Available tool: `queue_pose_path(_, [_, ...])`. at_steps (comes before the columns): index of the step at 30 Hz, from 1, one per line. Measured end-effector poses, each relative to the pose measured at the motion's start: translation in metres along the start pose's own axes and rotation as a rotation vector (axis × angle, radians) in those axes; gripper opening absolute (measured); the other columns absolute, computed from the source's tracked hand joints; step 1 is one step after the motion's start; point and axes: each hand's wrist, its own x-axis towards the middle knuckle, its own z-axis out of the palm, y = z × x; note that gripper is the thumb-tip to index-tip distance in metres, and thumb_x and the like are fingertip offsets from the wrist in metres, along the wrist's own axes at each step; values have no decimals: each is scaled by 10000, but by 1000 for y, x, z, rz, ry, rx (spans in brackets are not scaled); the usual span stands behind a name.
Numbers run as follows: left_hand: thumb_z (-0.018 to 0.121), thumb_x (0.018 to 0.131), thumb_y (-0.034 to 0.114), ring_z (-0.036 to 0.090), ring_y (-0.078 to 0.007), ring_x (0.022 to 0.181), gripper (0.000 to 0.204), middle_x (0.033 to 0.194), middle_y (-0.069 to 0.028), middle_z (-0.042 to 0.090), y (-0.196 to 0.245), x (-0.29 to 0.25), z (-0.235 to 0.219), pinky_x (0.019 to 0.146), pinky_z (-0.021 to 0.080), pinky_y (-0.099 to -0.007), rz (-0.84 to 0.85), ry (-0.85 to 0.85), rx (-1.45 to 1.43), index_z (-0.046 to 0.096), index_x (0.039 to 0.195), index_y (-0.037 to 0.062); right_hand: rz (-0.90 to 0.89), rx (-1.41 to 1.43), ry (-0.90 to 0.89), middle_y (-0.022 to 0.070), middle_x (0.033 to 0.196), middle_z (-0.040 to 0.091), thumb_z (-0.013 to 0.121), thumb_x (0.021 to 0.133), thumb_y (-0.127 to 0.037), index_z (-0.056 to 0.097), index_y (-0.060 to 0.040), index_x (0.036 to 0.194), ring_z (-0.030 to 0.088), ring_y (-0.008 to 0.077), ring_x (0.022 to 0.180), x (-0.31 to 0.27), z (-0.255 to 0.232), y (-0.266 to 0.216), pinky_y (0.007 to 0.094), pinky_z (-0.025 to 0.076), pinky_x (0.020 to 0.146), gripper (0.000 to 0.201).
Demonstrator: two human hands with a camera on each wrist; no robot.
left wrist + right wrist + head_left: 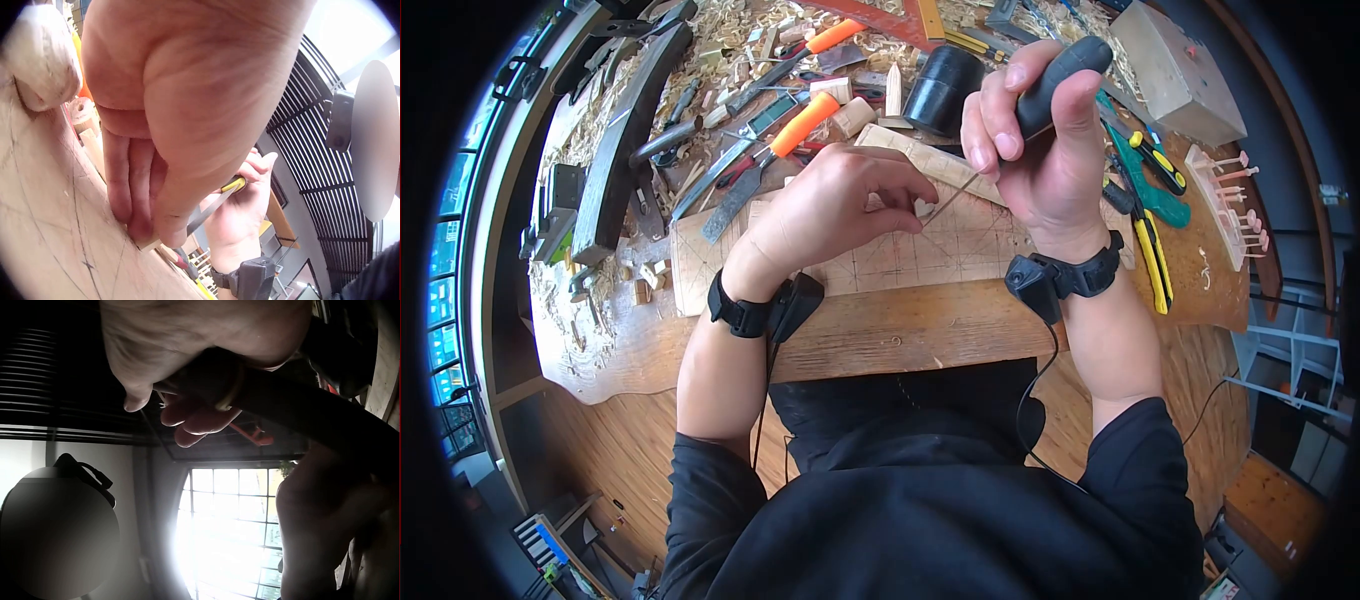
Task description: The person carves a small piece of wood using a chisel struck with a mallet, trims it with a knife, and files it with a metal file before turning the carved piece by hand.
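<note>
My right hand point(1055, 150) grips the black handle point(1065, 85) of a file, raised over the right part of the bench. Its narrow metal blade point(952, 204) slants down left to my left fingertips; a yellow collar point(234, 184) shows at the handle in the left wrist view. My left hand point(840, 215) bends down over a pencil-marked wooden board point(870, 262). Between its thumb and fingers it pinches a small wooden piece point(147, 242), close over the board and beside the blade. Most of that piece is hidden by the fingers.
Behind the hands lie a black mallet head point(945, 90), an orange-handled chisel point(805, 124) and many wood shavings. A long wooden plane point(630, 140) stands at left. At right are yellow-handled tools point(1152, 262), a peg rack point(1215, 205) and a pale block point(1175, 75).
</note>
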Motion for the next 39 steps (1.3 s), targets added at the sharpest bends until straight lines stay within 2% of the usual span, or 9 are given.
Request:
queue_pose_path(8, [866,828,88,772,-247,785,261,851,-101,782,-1,1,3,735,603,-359,18,38,49,793,1074,37,-62,121,-9,-49,684,469,569,1007,-723,599,-167,1091,487,106,606,1,3,-4,271,374,578,563])
queue_pose_path(19, [866,832,99,763,-253,760,236,820,-114,764,-1,2,8,704,594,-365,13,60,82,788,1044,31,-133,43,-7,-58,691,468,556,1007,-729,612,-177,1101,477,101,606,-2,5,-6,275,359,581,563])
queue_pose_path(39, [873,826,109,767,-272,767,255,827,-130,763,-4,1,10,709,600,-370,25,91,94,794,1055,30,-141,27,-17,-64,692,482,545,996,-752,606,-186,1096,492,92,603,-2,5,-8,271,372,592,578])
